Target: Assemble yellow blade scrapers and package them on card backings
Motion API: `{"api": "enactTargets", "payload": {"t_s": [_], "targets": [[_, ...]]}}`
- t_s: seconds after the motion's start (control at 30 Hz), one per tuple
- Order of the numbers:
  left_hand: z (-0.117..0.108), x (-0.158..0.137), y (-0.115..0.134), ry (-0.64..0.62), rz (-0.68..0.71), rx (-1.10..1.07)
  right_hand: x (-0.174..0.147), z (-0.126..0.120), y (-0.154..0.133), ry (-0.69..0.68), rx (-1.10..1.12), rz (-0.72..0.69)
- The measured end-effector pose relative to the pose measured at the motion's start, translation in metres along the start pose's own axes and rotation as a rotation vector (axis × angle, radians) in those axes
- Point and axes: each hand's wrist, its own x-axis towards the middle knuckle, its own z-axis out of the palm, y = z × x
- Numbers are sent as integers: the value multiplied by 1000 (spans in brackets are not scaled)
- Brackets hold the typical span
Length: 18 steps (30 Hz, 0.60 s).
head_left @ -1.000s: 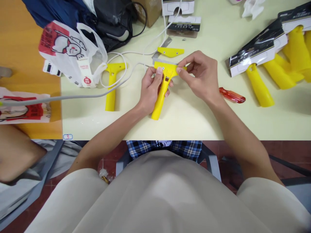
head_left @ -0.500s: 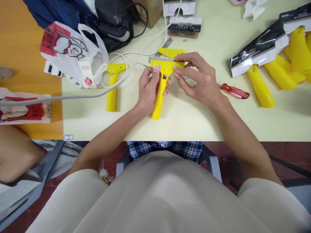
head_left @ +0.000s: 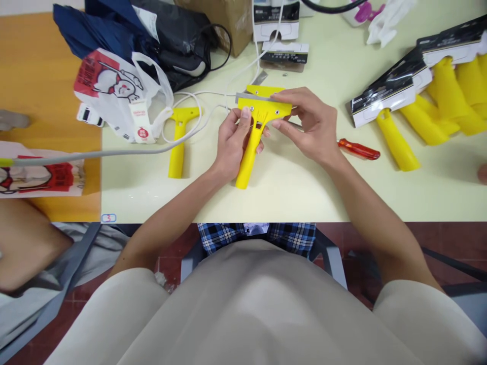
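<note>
My left hand (head_left: 234, 137) is closed around the neck of a yellow scraper (head_left: 249, 157), its thumb on the front just below the head. A grey metal blade (head_left: 249, 99) lies along the top edge of the head, its left end sticking out a little. With the index finger on the blade's right end and the thumb under the head, my right hand (head_left: 314, 124) pinches the scraper's right side. Just behind the head lies a loose yellow cover piece (head_left: 262, 90), partly hidden. A red-handled screwdriver (head_left: 358, 149) rests beside my right wrist.
Another yellow scraper handle (head_left: 177, 149) lies left, under a white cable (head_left: 194, 129). Several packaged yellow scrapers (head_left: 397, 142) are piled right. Behind are a plastic bag (head_left: 110, 88), a cardboard box (head_left: 232, 23), black-and-white packaging (head_left: 285, 53) and a small metal blade (head_left: 260, 77).
The view has shifted slightly. My right thumb has moved off the scraper's face to below the head, so the right-hand hole now shows. The left hand keeps its hold.
</note>
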Motion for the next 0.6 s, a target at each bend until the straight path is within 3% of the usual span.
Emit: {"api": "enactTargets", "payload": {"t_s": [0.17, 0.27, 0.47, 0.6], "targets": [[-4, 5, -6, -66, 96, -55, -3, 1, 1, -63, 63, 35], [-8, 8, -12, -117, 132, -68, -5, 0, -1, -58, 8, -13], [-14, 20, -19, -102, 172, -72, -5, -1, -8, 109, -473, -354], [-13, 26, -21, -80, 197, -128, -8, 14, -18, 45, -648, -292]]}}
